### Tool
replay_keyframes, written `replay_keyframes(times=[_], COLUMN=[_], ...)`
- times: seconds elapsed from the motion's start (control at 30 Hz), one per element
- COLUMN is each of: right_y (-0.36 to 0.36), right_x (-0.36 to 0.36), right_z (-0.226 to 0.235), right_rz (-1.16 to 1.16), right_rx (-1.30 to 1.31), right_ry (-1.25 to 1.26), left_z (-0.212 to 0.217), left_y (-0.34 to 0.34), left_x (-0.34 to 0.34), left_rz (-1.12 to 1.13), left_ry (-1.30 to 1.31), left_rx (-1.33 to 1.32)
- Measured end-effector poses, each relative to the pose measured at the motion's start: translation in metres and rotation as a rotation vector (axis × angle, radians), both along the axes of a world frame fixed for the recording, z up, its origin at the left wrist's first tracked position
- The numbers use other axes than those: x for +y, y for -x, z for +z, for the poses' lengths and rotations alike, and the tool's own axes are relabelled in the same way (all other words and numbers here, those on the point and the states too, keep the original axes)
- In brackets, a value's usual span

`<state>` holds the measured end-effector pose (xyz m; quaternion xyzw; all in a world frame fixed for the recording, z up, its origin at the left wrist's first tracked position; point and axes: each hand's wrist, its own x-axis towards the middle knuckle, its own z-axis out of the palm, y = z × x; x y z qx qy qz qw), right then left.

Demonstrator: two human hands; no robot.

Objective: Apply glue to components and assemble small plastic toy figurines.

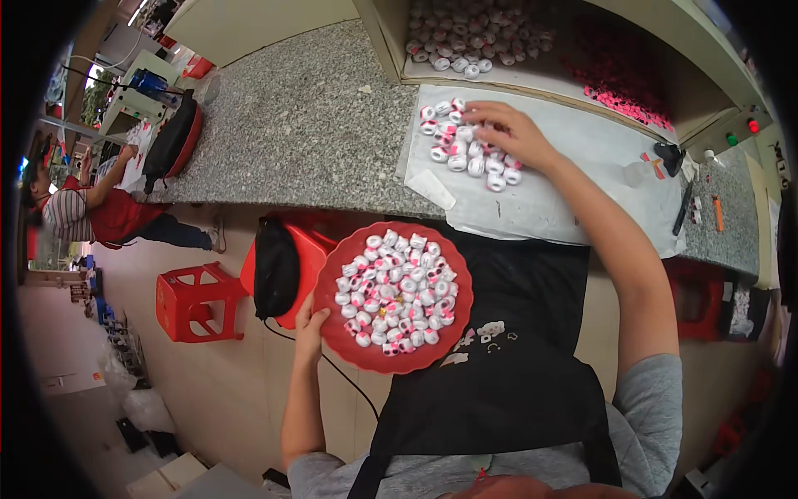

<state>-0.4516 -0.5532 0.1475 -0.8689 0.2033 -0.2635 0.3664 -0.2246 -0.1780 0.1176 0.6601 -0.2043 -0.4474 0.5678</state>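
My left hand grips the left rim of a red scalloped dish, held off the counter in front of my black apron. Inside the dish lie many small white bead-like pieces with pink patches. Over the counter, my right hand reaches out with its fingers stretched and apart. Below its fingertips is a loose cluster of similar white and pink pieces on a white paper sheet. Whether the fingers touch any piece is hard to see.
Above the sheet, an open shelf holds more white pieces and a heap of small pink ones. A black pen and an orange tool lie at the right. Red stools stand below left; another person works at far left.
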Motion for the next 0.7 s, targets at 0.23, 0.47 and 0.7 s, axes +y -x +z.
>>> replay_keyframes(times=[0.23,0.47,0.7], right_y=[-0.005,-0.034,-0.083], right_x=[0.088,0.060,0.013], right_z=[0.004,0.015,0.001], right_rz=[0.018,-0.077,0.158], right_rx=[-0.037,-0.176,0.008], right_ry=[0.115,0.334,0.320], left_z=[-0.037,-0.028,-0.043], left_y=[0.006,0.006,-0.002], left_x=[-0.066,-0.083,-0.085], left_rz=[-0.120,-0.115,-0.128], left_ry=[0.146,0.130,0.126], left_rx=[0.109,0.113,0.065])
